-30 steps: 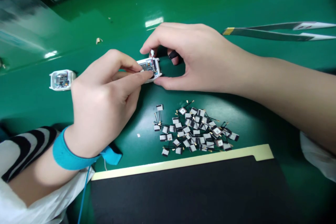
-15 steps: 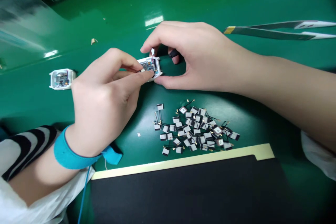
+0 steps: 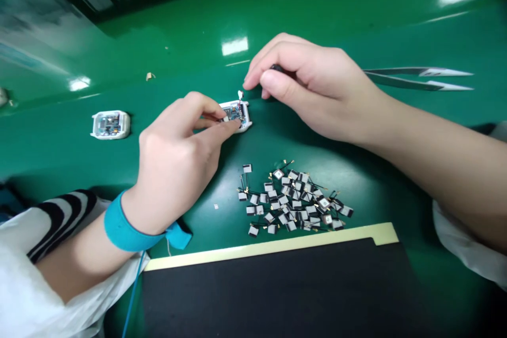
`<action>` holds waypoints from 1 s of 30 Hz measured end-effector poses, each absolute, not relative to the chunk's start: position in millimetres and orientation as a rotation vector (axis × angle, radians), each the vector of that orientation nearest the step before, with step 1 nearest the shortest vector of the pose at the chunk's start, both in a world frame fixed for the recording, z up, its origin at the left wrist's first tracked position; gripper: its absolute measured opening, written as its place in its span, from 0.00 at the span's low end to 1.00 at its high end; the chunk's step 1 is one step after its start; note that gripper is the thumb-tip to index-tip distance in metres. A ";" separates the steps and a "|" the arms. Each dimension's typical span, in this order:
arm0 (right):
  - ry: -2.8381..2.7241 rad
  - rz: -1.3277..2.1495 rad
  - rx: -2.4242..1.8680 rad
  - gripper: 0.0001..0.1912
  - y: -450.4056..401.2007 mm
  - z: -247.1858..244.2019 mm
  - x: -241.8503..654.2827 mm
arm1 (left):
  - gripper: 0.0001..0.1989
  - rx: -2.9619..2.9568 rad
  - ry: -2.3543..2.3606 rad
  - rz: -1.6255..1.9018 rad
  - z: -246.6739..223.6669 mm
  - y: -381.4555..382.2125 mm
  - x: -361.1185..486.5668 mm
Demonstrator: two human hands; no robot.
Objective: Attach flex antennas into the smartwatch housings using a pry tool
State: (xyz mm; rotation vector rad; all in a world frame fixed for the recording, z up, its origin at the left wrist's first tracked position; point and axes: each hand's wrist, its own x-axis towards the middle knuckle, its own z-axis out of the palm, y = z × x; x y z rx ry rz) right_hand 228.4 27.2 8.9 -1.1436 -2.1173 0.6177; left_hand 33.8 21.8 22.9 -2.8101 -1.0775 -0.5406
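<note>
A white-cased electronic module point(image 3: 236, 114) with a bare circuit board lies on the green mat point(image 3: 206, 21), a thin white tab standing up from its far side. The fingertips of my left hand point(image 3: 178, 158) pinch into the module. My right hand point(image 3: 312, 87) is just up and right of it, apart from the casing. Its fingers curl around a small black piece point(image 3: 277, 67), mostly hidden. Beyond that hand, steel tweezers point(image 3: 415, 78) lie untouched.
A second white module point(image 3: 110, 124) lies left of my left hand. A heap of several small square patches with black leads point(image 3: 293, 200) lies below the hands. A black pad with a cream edge point(image 3: 269, 290) fills the bottom. A blue wrist strap point(image 3: 134, 235) circles my left wrist.
My right hand has lifted off the module and moved up and right. The whole scene has shifted slightly in view, and everything appears a little smaller.
</note>
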 end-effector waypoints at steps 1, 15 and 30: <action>-2.095 0.605 -1.136 0.12 27.3 10.0 228.7 | 0.09 -2.821 -1.114 -0.533 23.2 21.5 34.4; -1.673 0.602 -1.180 0.04 13.4 14.4 219.6 | 0.06 -2.950 -1.745 -0.536 25.6 22.4 37.5; -1.815 0.347 -1.004 0.07 15.0 5.2 199.0 | 0.12 -2.983 -1.425 -0.523 18.8 23.4 32.5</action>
